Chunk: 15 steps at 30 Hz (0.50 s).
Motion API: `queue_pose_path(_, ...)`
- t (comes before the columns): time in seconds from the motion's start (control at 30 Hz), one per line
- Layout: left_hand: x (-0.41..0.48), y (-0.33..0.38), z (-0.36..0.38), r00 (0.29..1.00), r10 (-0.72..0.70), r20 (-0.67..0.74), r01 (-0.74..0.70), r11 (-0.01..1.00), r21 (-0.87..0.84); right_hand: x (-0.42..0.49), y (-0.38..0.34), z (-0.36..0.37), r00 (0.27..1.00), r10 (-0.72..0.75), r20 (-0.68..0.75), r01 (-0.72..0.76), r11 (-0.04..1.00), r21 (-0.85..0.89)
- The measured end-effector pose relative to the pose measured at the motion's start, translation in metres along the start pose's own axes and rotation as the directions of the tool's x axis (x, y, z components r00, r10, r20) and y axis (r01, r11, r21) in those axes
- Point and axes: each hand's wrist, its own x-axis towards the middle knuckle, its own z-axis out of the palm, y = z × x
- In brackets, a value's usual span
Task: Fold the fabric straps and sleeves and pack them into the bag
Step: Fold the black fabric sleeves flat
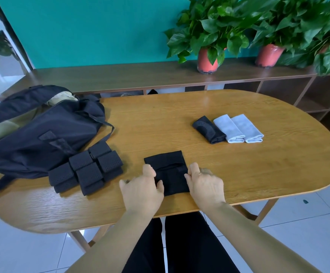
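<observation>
A black fabric sleeve [170, 170] lies flat near the table's front edge. My left hand [143, 187] pinches its left side with thumb and fingers. My right hand [204, 184] pinches its right side the same way. To the left, several folded black perforated straps [87, 170] sit in a cluster against the dark navy bag [42, 133], which lies at the table's left end with its olive lining showing. At the right, a folded black sleeve [208, 129] lies beside two folded white sleeves [238, 128].
The oval wooden table [258, 170] has bare wood between the sleeves and its right end. Behind it runs a low wooden shelf [120, 75] with two potted plants [208, 36] against a teal wall. My legs show under the front edge.
</observation>
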Motion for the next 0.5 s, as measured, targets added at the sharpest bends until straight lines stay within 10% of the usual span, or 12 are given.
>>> queue_pose_path(0.2, -0.020, -0.004, 0.010, 0.833, 0.518, -0.193, -0.536, 0.842, -0.057, -0.008, 0.010, -0.015, 0.982, -0.110, -0.153, 0.139, 0.972, 0.190)
queue_pose_path(0.33, -0.038, -0.016, 0.025, 0.833, 0.553, 0.004, -0.551, 0.829, 0.101, -0.028, 0.016, -0.022, 0.898, -0.439, 0.017, 0.432, 0.889, 0.151)
queue_pose_path(0.5, -0.051, -0.027, 0.032, 0.819, 0.573, 0.039, -0.572, 0.807, 0.147, -0.045, 0.023, -0.015, 0.818, -0.497, 0.290, 0.493, 0.865, 0.092)
